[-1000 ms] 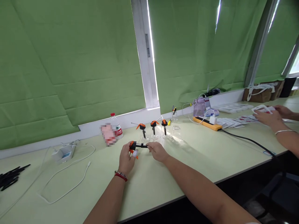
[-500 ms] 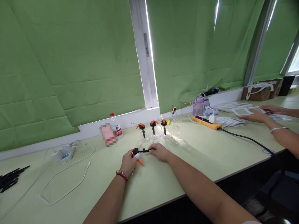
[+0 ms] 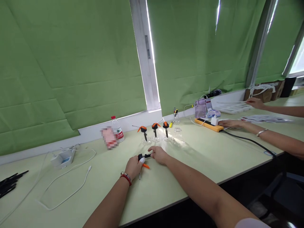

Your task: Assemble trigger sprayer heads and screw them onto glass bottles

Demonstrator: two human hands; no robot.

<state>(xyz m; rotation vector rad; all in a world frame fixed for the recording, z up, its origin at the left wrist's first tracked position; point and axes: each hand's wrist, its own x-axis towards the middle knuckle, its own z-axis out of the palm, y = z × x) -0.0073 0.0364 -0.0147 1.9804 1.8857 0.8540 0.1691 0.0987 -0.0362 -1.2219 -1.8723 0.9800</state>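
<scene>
My left hand (image 3: 134, 166) is closed around the black head of a bottle top (image 3: 140, 156), held low over the table. An orange lever (image 3: 146, 166) sticks out below my fingers, and a thin metal spout (image 3: 139, 176) points down. My right hand (image 3: 159, 155) is at the far end of the black tube (image 3: 147, 155), fingertips against it, index finger lifted above. Just beyond, several similar black-and-orange tops sit in clear glass bottles, the nearest being the left bottle top (image 3: 143, 129), the middle one (image 3: 155, 126) and the right one (image 3: 165, 125).
A red-capped water bottle (image 3: 120, 133) stands behind on the left. White cables (image 3: 68, 172) and black parts (image 3: 10, 183) lie farther left. To the right are a clear glass (image 3: 177, 136), an orange power strip (image 3: 209, 124), a purple jug (image 3: 200, 109) and a co-worker's hands (image 3: 231, 123).
My left hand has shifted slightly right and turned the bottle top, tilting its tube. My right index finger has lifted off. The co-worker's hands have put down white frames and moved apart.
</scene>
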